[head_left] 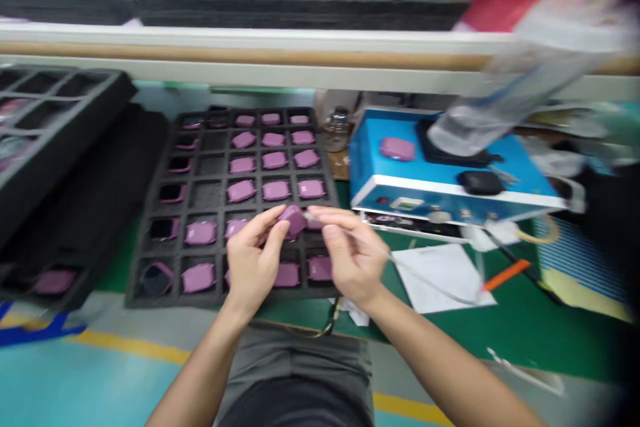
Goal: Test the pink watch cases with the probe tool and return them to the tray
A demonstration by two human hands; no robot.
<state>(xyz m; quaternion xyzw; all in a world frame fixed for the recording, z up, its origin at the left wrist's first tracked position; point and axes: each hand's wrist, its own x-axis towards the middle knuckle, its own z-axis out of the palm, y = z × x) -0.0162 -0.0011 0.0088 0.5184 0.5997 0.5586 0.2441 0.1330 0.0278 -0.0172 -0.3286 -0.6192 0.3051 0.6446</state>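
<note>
My left hand [257,250] pinches a small purple smartwatch case [294,219] between thumb and fingers, held over the foam tray. Close to its right side, my right hand [355,253] is closed on the end of a thin whitish tube [415,273]. The tube's tip is small and blurred; I cannot tell whether it touches the case. Beneath both hands lies a black foam tray [207,199] with rows of compartments. Most hold purple cases like this purple case [200,233]; those in the left column show dark screens, such as one watch [165,229].
A blue box-shaped device [373,140] stands at right, bearing another purple case [397,149] and a clear plastic container [465,127]. White paper [440,277] and an orange-handled tool [506,275] lie before it. More foam trays [95,107] are stacked left. A shelf rail [280,57] crosses behind.
</note>
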